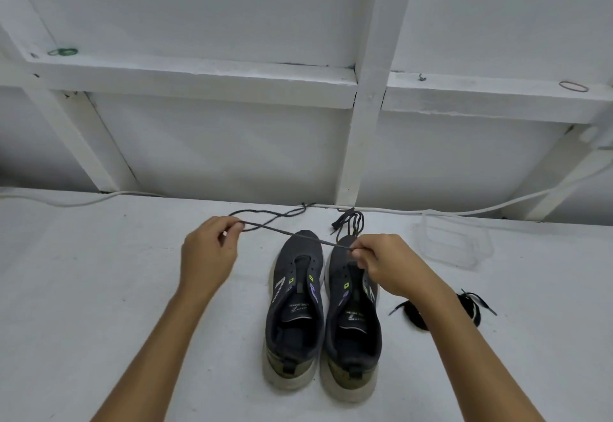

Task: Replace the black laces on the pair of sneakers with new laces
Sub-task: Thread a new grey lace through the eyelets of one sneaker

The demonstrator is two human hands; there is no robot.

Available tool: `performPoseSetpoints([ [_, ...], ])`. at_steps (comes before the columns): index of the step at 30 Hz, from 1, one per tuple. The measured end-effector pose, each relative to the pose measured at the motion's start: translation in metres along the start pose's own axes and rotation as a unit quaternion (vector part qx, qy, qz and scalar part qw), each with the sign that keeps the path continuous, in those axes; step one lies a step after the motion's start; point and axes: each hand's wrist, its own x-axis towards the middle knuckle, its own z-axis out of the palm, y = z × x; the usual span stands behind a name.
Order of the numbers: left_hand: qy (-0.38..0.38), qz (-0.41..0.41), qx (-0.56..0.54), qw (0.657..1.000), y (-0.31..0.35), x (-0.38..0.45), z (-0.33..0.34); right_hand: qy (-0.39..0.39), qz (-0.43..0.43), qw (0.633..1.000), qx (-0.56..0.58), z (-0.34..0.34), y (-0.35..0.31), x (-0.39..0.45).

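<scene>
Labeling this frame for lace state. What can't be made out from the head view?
- Black lace bundle: partly hidden by the right forearm, so how many laces it holds is unclear.
- Lace tip at right hand: hidden by pinching fingers.
- Stretched lace in left hand: its far end is too thin to trace.
- Insole print in left sneaker: too small to read.
- Clear container: transparent, contents cannot be told.

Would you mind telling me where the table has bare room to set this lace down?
Bare table left of the sneakers, and near the front right edge. Crowded: loose laces beyond the toes, a clear container far right, black laces beside the right hand's arm.
</scene>
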Motion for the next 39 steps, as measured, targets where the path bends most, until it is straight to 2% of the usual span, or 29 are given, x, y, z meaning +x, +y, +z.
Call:
performPoseSetpoints([
  [5, 0.052, -0.104, -0.027, 0.993, -0.013, 0.01, -0.021, -0.001, 0.032, 0.999, -0.011, 0.005, 0.012, 0.0],
  [10, 0.03, -0.14, -0.039, 0.989, -0.014, 0.011, -0.025, 0.041, 0.072, 0.997, -0.009, 0.0, 0.016, -0.001],
  [13, -0.079, -0.228, -0.098, 0.966, -0.012, 0.007, -0.018, 0.052, 0.107, 0.992, 0.041, 0.007, 0.012, -0.003],
  [16, -0.185, -0.295, -0.199, 0.916, -0.007, -0.007, -0.004, 0.014, 0.146, 0.958, 0.246, 0.019, 0.0, -0.001],
  [19, -0.225, -0.299, -0.231, 0.898, 0.001, -0.022, 0.01, -0.016, 0.165, 0.917, 0.364, 0.032, -0.017, 0.005],
  [22, -0.262, -0.285, -0.256, 0.886, 0.012, -0.03, 0.019, -0.015, 0.158, 0.912, 0.377, 0.043, -0.031, 0.012],
  [26, -0.269, -0.25, -0.244, 0.898, 0.018, -0.035, 0.026, -0.005, 0.145, 0.939, 0.312, 0.055, -0.041, 0.025],
  [31, -0.233, -0.173, -0.13, 0.948, 0.018, -0.036, 0.028, -0.029, 0.116, 0.98, 0.159, 0.056, -0.049, 0.035],
  [35, -0.211, -0.142, -0.086, 0.963, 0.015, -0.038, 0.034, -0.085, 0.122, 0.979, 0.136, 0.054, -0.054, 0.041],
  [39, -0.204, -0.118, -0.061, 0.97, 0.013, -0.04, 0.044, -0.107, 0.128, 0.976, 0.137, 0.057, -0.054, 0.045],
])
